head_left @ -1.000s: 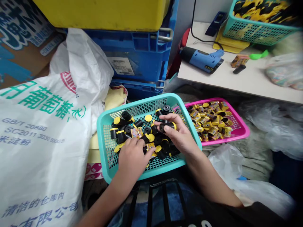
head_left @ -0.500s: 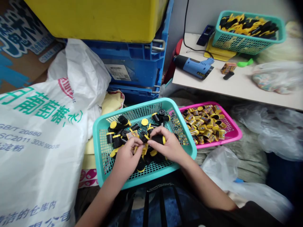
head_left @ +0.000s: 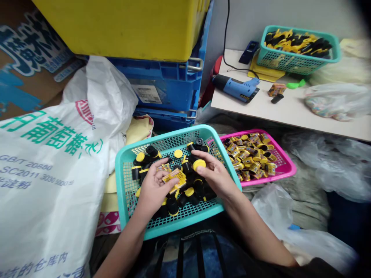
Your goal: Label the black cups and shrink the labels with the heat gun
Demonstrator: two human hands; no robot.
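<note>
My left hand (head_left: pixel 155 185) is closed on a small stack of yellow printed labels (head_left: pixel 177 178), pinched between thumb and fingers over the turquoise basket (head_left: pixel 177 227). My right hand (head_left: pixel 217 175) grips a small black canister with a yellow cap (head_left: pixel 199 165), its cap tilted up toward me. The canister's body is mostly hidden by my fingers. Beneath both hands, several similar black canisters with yellow caps (head_left: pixel 173 206) lie loose in the basket, some upright and some on their sides.
A pink basket (head_left: pixel 285 175) of yellow-labelled canisters stands to the right. On the white table (head_left: pixel 232 98) are a blue heat gun (head_left: pixel 239 89) and another turquoise basket (head_left: pixel 298 63) of black and yellow pieces. Stacked blue crates (head_left: pixel 171 92) and a large white sack (head_left: pixel 52 185) flank the left.
My hands have moved apart. The labels in my left hand now show plainly, and my right hand has turned the canister so its yellow cap faces up. The view has tilted slightly upward.
</note>
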